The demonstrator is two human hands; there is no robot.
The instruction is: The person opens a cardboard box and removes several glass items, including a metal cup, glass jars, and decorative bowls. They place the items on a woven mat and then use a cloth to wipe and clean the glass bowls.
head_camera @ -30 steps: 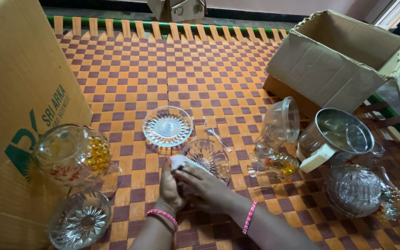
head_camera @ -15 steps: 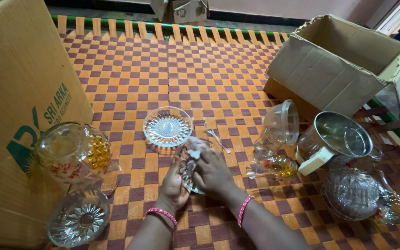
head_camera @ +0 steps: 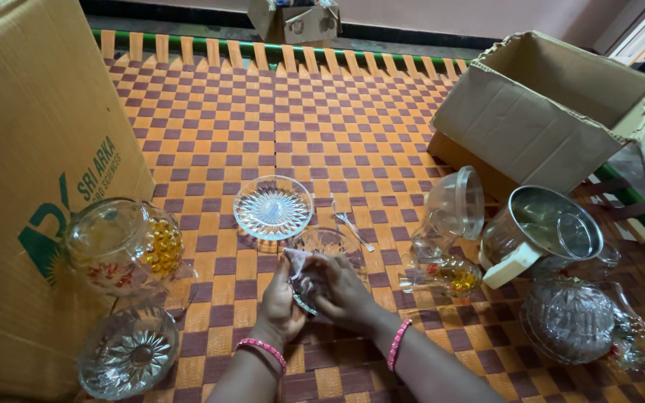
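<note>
My left hand [head_camera: 278,298] holds a small cut-glass bowl [head_camera: 330,246] by its near rim, tilted up off the woven orange-and-maroon cot [head_camera: 322,119]. My right hand [head_camera: 341,287] presses a pale cloth [head_camera: 298,263] against the bowl's inside. Both wrists wear pink bangles. A matching clear glass bowl [head_camera: 272,207] sits flat just beyond my hands, and a small clear plastic fork [head_camera: 352,224] lies to its right.
A big cardboard box [head_camera: 31,172] stands at left with a glass jar [head_camera: 117,246] and a flower-cut bowl [head_camera: 128,351] beside it. At right are an open carton [head_camera: 554,104], a plastic tub [head_camera: 457,198], a steel pot [head_camera: 546,224], a small glass [head_camera: 442,272] and wrapped glassware [head_camera: 576,321].
My right hand has slid back down from the bowl's far rim to its inside with the cloth. The bowl stays tilted in my left hand.
</note>
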